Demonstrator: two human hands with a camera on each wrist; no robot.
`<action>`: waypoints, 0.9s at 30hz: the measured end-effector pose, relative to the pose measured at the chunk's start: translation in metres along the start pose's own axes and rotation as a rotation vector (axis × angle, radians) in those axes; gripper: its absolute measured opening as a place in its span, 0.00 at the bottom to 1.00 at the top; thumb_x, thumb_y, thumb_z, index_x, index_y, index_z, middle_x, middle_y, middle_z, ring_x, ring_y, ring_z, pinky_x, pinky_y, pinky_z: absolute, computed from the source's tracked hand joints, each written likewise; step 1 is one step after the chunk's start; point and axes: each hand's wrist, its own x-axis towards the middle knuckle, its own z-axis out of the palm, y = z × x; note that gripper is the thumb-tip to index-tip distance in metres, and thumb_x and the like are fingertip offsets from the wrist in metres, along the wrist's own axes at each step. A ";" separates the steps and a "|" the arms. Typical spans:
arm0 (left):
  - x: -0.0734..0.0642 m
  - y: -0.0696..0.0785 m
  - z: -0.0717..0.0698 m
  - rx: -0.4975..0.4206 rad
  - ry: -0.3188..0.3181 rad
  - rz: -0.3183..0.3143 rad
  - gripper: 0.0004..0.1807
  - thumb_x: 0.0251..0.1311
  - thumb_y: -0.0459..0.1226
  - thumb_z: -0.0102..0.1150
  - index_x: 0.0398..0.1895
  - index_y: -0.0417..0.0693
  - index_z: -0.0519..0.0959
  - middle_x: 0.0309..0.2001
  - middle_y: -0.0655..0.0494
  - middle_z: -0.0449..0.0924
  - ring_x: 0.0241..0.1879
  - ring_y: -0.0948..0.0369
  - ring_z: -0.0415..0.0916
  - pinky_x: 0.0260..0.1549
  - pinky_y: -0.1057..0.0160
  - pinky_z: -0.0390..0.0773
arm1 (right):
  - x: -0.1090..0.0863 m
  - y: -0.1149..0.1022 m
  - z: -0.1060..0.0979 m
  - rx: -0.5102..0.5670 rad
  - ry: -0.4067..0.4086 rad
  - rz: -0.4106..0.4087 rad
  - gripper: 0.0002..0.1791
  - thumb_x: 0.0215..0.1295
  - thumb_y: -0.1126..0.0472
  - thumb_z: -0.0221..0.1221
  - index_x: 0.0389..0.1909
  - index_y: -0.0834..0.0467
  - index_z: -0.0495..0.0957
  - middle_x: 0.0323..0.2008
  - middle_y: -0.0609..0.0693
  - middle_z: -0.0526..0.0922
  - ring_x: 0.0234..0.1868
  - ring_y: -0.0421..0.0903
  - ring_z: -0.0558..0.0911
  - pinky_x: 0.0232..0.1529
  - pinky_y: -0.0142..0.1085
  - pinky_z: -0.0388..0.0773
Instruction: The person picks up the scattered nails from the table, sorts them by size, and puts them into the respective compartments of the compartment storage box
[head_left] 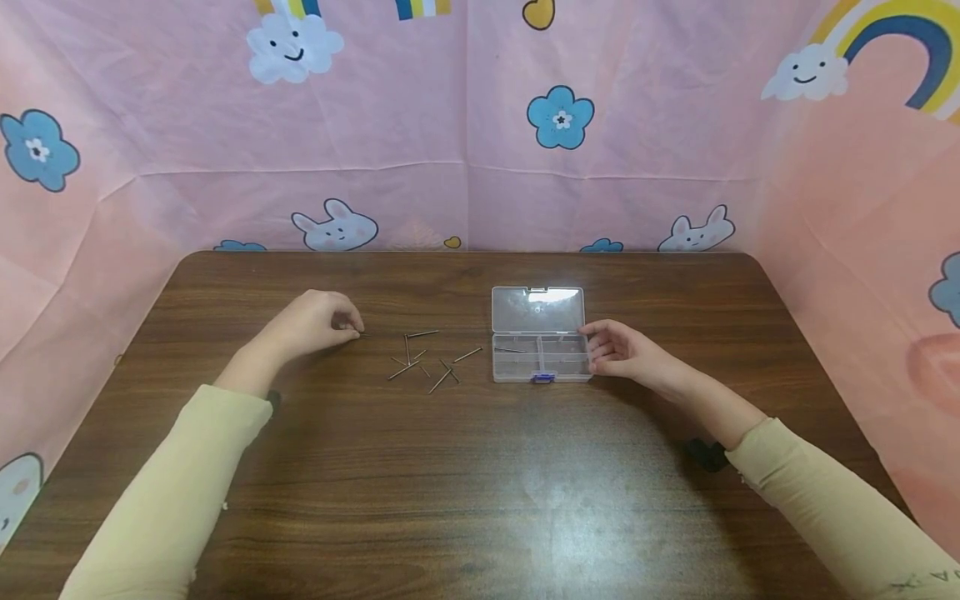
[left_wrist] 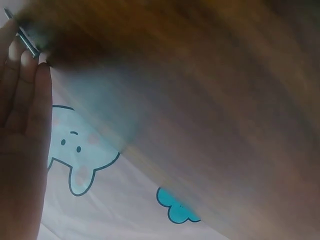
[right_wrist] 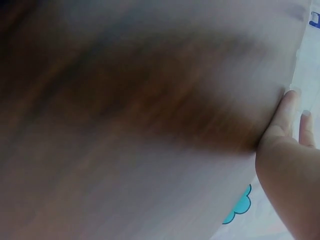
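At the left of the table in the head view, my left hand (head_left: 322, 321) pinches a metal nail (left_wrist: 22, 35) between thumb and fingers; the left wrist view shows it lying across the fingertips. My right hand (head_left: 626, 354) holds the right side of a clear plastic box (head_left: 513, 379), thumb toward the front corner and fingers farther back. The box's lid (head_left: 517, 312) is raised and tilted back. One nail (head_left: 510, 350) lies in the rear left compartment. Between the left hand and the box, several loose nails (head_left: 403, 370) are scattered, some crossing each other.
Under everything is a dark wood-grain table (head_left: 420, 483) with rounded far corners. A pink printed cloth (head_left: 420, 125) hangs behind it and along both sides. The box has dividers inside and a blue latch (head_left: 543, 378) at its front.
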 end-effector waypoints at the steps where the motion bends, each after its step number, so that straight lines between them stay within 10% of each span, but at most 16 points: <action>1: 0.000 0.000 0.000 0.002 0.001 -0.002 0.03 0.63 0.30 0.71 0.33 0.46 0.88 0.40 0.51 0.90 0.40 0.54 0.86 0.47 0.47 0.85 | 0.000 0.000 0.000 0.001 -0.001 0.000 0.32 0.72 0.74 0.60 0.74 0.71 0.62 0.54 0.67 0.73 0.50 0.41 0.80 0.54 0.24 0.81; 27: 0.009 0.025 0.005 0.013 0.030 0.047 0.03 0.65 0.30 0.68 0.36 0.45 0.89 0.40 0.52 0.89 0.39 0.56 0.83 0.46 0.51 0.84 | -0.002 0.002 -0.001 0.002 -0.004 -0.015 0.32 0.72 0.75 0.60 0.73 0.72 0.62 0.54 0.66 0.73 0.50 0.41 0.80 0.54 0.24 0.81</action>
